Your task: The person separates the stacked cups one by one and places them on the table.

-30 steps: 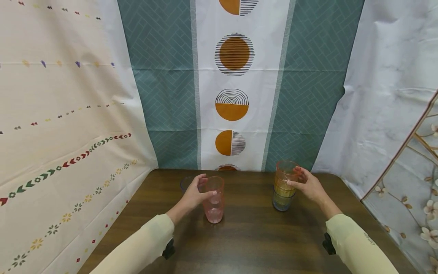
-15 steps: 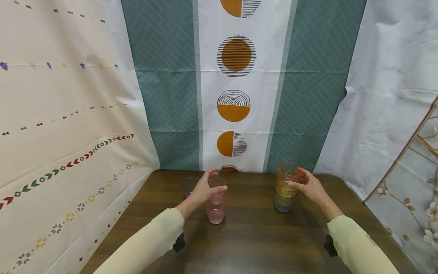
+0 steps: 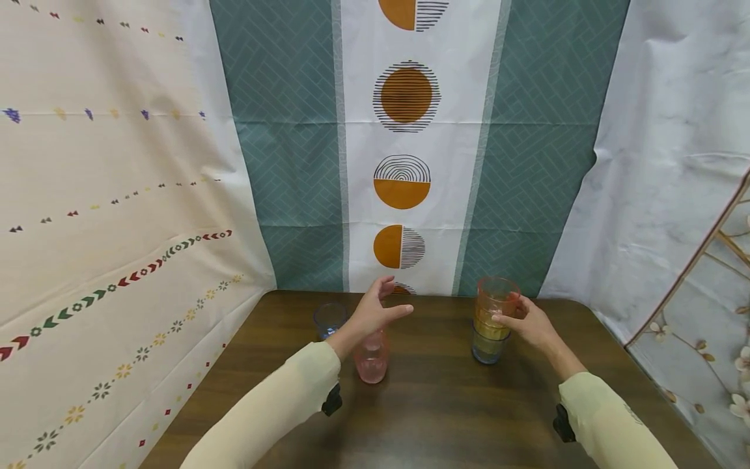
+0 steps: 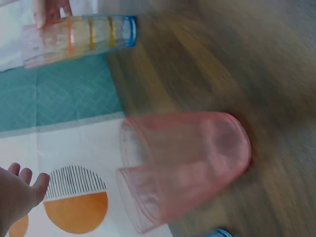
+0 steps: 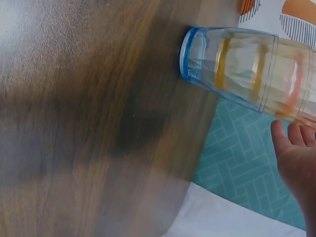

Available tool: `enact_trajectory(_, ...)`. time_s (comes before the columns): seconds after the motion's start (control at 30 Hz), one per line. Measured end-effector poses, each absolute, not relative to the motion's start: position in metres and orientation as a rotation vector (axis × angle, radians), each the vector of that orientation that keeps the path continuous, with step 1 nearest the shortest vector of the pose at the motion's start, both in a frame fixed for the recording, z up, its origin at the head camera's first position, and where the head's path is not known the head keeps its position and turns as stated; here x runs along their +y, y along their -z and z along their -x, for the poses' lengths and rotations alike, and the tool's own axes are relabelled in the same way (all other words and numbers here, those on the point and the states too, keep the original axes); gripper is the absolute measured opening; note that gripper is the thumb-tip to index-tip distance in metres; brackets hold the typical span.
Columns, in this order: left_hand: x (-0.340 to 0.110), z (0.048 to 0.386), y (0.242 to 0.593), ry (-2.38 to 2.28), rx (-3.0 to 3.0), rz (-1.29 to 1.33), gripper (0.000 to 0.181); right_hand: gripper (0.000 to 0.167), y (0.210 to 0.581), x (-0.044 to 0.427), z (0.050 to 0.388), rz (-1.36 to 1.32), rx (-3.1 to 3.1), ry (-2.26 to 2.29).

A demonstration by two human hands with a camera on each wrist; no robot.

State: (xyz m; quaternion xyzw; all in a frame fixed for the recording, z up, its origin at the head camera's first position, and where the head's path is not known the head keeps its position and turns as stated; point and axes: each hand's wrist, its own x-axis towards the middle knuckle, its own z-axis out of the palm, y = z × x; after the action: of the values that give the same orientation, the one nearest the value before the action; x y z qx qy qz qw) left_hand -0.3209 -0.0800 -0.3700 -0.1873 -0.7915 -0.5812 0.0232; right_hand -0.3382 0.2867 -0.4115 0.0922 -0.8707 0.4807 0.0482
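Nearest me on the head feed are two pale yellow sleeves, the left sleeve (image 3: 275,404) and the right sleeve (image 3: 609,417), each with a black device (image 3: 331,398) at the wrist. Past the left cuff I see the left hand (image 3: 375,312), thumb spread well away from the fingers, holding nothing. It overlaps the upper part of a clear pink tumbler (image 3: 372,365) that stands upright on the dark wood-grain table (image 3: 445,423); my left wrist view shows the fingertips apart from the tumbler. Its rim looks doubled there, and I can't tell whether a second one is nested inside.

Over on the right, the right hand (image 3: 533,324) has thumb and fingers around the upper part of a nested cup stack (image 3: 491,329): blue at the base, yellow in the middle, pink on top. The stack is upright, its blue base on the table, well apart from the tumbler.

Farther back, beyond the left forearm, I pick out a blue-rimmed glass (image 3: 330,318). Behind the table hangs a teal-and-white curtain (image 3: 293,169) printed with orange circles, between a cream patterned cloth (image 3: 117,260) and a white flowered cloth (image 3: 650,215).
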Motion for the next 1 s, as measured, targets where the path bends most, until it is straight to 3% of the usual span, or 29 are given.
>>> enact_trajectory(0.53,-0.019,0.324,0.357,1.839,-2.432,0.640,0.077,0.089,0.420,0.283,0.341,-0.280,-2.637,-1.442)
enact_trajectory(1.0,0.030,0.341,0.364,1.806,-2.525,0.636,0.085,0.088,0.420,0.283,0.341,-0.296,-2.638,-1.443)
